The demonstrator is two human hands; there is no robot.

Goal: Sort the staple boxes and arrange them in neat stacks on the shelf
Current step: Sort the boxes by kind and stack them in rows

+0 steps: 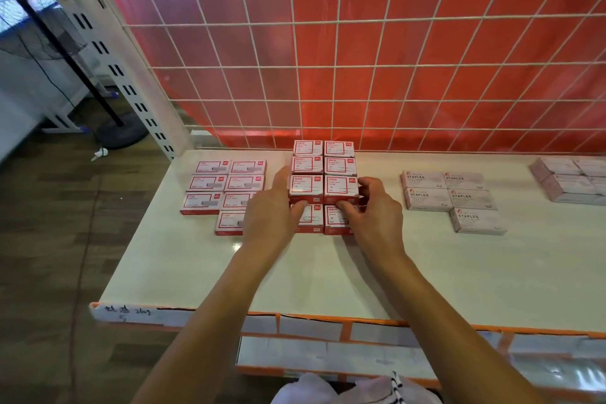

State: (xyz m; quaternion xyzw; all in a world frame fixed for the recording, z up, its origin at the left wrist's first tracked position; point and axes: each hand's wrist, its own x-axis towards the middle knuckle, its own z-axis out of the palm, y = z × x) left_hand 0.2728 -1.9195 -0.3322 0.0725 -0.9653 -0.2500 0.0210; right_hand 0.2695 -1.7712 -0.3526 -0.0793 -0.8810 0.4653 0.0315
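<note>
Partly hidden behind the left hand, the left group of red-and-white boxes lies flat on the white shelf in two columns. The hand covers parts of the nearest right-column boxes, and the print is too small to read. Just to the right stands the middle block of red-and-white boxes, two columns wide and four rows deep. Its third row, the raised pair, sits higher than the front row, and both hands hold it. The left hand's fingers lie along its left end with the thumb on its front face. The right hand curls its fingers round the right end, thumb on the front. Thumbs and palms cover much of the front row, so I cannot tell whether the pair rests on boxes below or is lifted. Further right, well apart, five pale boxes marked STAPLES lie flat. At the far right another pale group is cut off by the frame edge. Behind everything a white wire grid stands before a red panel.
</note>
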